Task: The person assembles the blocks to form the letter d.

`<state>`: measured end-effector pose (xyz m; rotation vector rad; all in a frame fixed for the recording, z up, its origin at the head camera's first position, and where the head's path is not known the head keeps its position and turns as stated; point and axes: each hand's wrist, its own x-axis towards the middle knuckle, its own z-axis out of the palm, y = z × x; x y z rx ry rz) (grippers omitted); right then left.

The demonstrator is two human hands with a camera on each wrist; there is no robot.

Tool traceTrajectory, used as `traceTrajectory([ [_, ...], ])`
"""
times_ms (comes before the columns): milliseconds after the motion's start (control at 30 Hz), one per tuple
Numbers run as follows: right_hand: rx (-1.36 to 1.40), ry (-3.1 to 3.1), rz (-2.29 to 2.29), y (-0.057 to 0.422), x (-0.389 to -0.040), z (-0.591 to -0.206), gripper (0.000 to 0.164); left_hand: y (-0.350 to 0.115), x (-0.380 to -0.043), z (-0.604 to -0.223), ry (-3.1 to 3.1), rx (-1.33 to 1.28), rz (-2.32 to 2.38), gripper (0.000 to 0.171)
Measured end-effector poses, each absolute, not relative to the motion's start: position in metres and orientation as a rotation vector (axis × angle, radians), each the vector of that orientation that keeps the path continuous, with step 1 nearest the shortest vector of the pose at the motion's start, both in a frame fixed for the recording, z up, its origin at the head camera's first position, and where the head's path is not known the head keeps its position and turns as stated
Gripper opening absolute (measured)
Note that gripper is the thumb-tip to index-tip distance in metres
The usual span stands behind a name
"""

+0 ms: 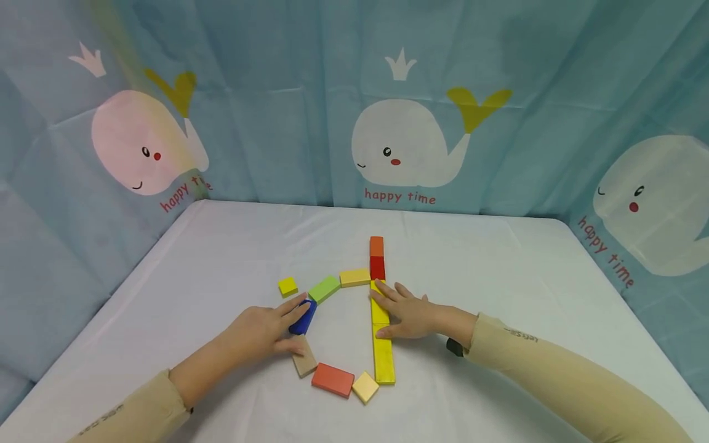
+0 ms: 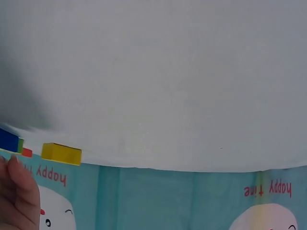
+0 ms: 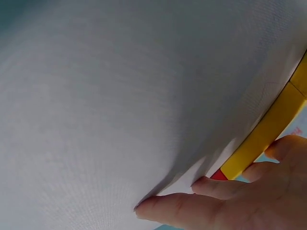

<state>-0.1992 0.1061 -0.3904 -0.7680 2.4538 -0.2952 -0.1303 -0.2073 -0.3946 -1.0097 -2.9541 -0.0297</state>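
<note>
On the white tabletop, coloured blocks form a D-like outline. The fingers of my left hand [image 1: 256, 332] touch the blue block [image 1: 303, 321], and its thumb lies on the plain wooden block [image 1: 304, 363]. My right hand [image 1: 412, 315] is spread over the straight side, fingertips on the upper yellow block [image 1: 380, 314], thumb by its joint with the lower yellow block [image 1: 384, 363]. Above them, a red block [image 1: 377, 268] and an orange block [image 1: 376, 246] continue the line. A green block [image 1: 324, 288] and a cream block [image 1: 354, 278] curve from the blue one to that line.
A coral-red block [image 1: 333, 379] and a cream square block [image 1: 365, 387] lie along the near side of the outline. One small yellow block [image 1: 288, 287] sits apart, beyond the left hand. Blue whale-print curtains [image 1: 277, 135] stand behind the table and at both sides.
</note>
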Motion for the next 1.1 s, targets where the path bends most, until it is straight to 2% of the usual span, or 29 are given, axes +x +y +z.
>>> traceTrajectory([
  [267,-0.774,2.438,-0.383,0.108,-0.211,-0.381,0.082,-0.210,-0.134,-0.397,-2.982,-1.067,-0.074,0.077],
  [400,-0.823,2.503,-0.565,0.097,-0.234,-0.360,0.065,-0.207,-0.134,-0.396,-3.027,-1.051,-0.109,0.076],
  [567,-0.976,2.406,-0.768,0.048,-0.272,-0.348,0.050,-0.208,-0.134,-0.397,-3.058,-1.026,-0.079,0.077],
  [833,-1.090,2.171,-0.658,-0.039,-0.308,-0.369,0.053,-0.212,-0.134,-0.400,-3.011,-1.075,-0.088,0.078],
  [1100,-1.160,2.083,-0.432,-0.073,-0.314,-0.378,0.061,-0.212,-0.137,-0.400,-2.966,-1.096,-0.104,0.079],
])
